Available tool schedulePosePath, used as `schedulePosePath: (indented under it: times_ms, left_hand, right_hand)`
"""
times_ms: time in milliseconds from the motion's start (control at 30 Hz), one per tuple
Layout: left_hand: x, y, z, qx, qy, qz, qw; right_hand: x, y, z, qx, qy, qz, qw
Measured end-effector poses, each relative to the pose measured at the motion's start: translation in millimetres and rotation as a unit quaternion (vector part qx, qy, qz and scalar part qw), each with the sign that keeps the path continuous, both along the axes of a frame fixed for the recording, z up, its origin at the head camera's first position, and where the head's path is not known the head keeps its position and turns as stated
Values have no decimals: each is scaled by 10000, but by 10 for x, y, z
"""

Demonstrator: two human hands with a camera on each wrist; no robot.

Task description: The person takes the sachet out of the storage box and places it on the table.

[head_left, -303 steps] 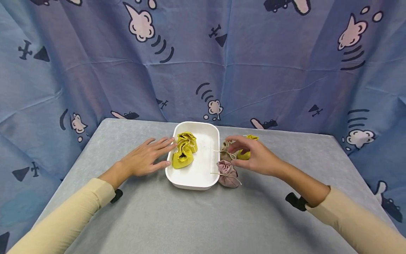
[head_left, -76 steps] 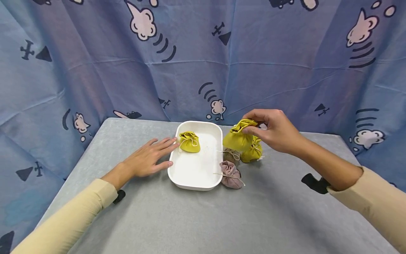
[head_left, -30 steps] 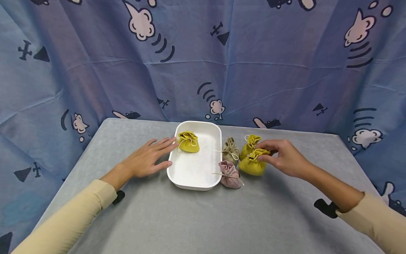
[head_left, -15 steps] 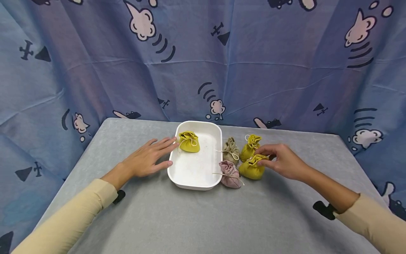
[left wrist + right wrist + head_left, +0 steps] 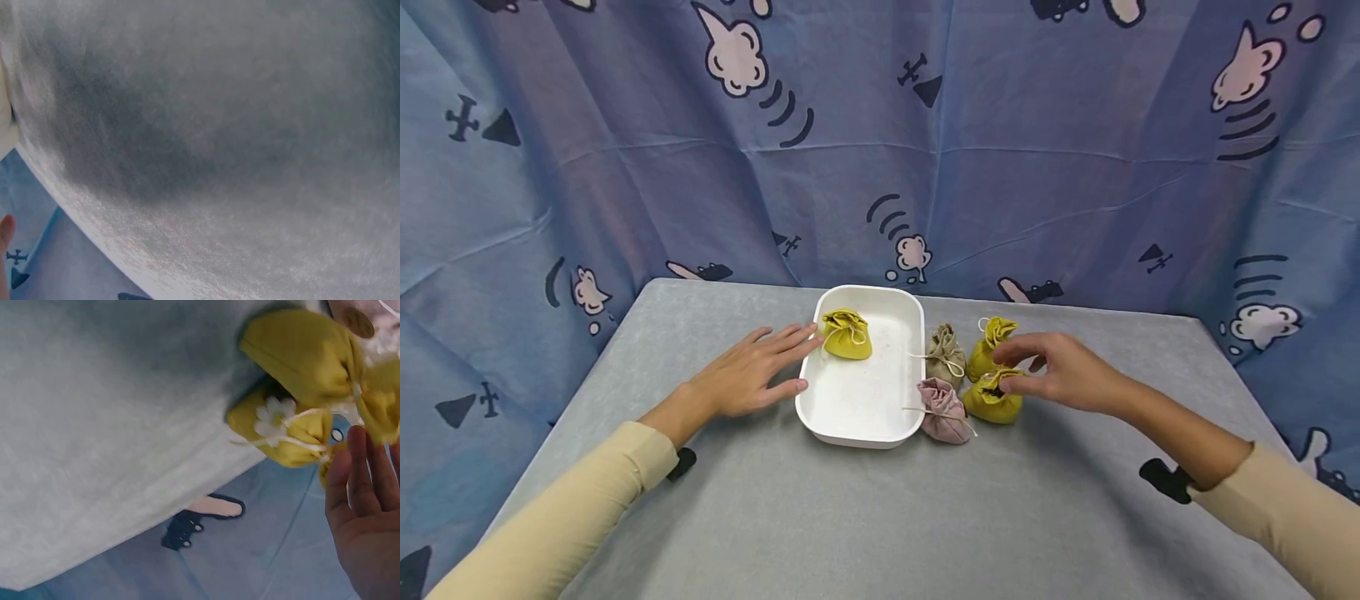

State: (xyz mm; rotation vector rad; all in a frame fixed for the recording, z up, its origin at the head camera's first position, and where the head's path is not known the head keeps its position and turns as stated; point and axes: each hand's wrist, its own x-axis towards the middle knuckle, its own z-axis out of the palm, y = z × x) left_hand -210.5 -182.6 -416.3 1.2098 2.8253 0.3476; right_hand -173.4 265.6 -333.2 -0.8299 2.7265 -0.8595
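My left hand (image 5: 748, 371) lies with spread fingers at the left rim of a white tray (image 5: 861, 417). One yellow drawstring pouch (image 5: 847, 337) sits inside that tray at its far left. Over the front yellow pouch (image 5: 992, 400) on the table, my right hand (image 5: 1056, 375) has its thumb and fingers parted near the gathered top. Behind it stands another yellow pouch (image 5: 988, 350), which shows a white flower (image 5: 274, 417) in the right wrist view. A beige pouch (image 5: 945, 358) and a pink pouch (image 5: 945, 412) lie against the tray's right side.
A grey cloth-covered table (image 5: 880, 525) spreads under everything. Behind it hangs a blue patterned curtain (image 5: 850, 125). The left wrist view shows mostly tabletop and a shadow.
A second yellow pouch has left the tray, carried right by my right hand and set down before the other yellow one. Just now the fingers have come apart from it. My left hand stays put.
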Motion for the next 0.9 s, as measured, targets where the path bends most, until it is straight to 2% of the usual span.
schedulePosePath:
  times_ms: [267,500,900]
  left_hand:
    - [5,5,5,-27,-15,15,10000]
    - [11,8,13,-36,-26,46,10000]
    - [9,3,9,-14,-14,25,10000]
  right_hand:
    - [-69,-97,212,134,84,-61,9999]
    - [-120,-193,311,17,295,-36,9996]
    - [-233,-417,469,-248,408,-30,9989]
